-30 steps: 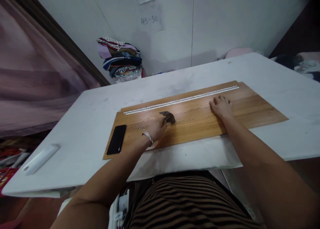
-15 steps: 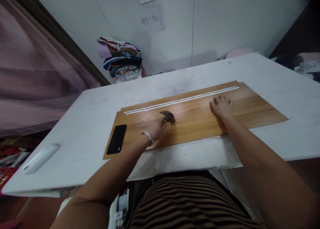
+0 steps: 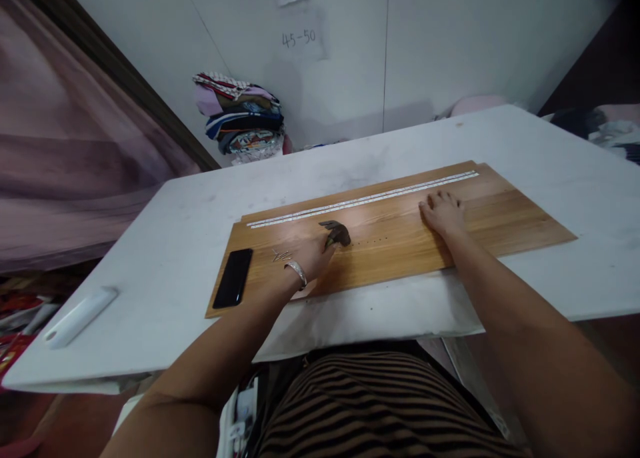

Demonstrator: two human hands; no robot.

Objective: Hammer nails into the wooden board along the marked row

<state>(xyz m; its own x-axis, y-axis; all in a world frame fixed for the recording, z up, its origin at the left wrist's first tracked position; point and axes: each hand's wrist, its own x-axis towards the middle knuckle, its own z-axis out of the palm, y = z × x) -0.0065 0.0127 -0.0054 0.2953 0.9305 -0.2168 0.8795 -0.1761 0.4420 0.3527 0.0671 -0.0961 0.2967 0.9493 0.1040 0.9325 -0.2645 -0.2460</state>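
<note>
My left hand (image 3: 313,257), with a silver bracelet at its wrist, is closed round the handle of a claw hammer (image 3: 339,234). The dark hammer head is low over the wooden board (image 3: 400,261); whether it touches is unclear. A row of small dark dots (image 3: 373,241), holes or nail heads, runs right from the hammer. Several loose nails (image 3: 281,255) lie just left of that hand. My right hand (image 3: 443,213) rests palm down on the board's right half, fingers spread and holding nothing. Two white strips with markings (image 3: 360,201) lie along the far side of the board.
A black phone (image 3: 233,278) lies on the board's left end. On the white table (image 3: 190,205), a white rounded object (image 3: 81,317) is at the left. Folded cloths (image 3: 243,115) are piled behind the table, against the wall. A pink curtain (image 3: 75,145) hangs at the left.
</note>
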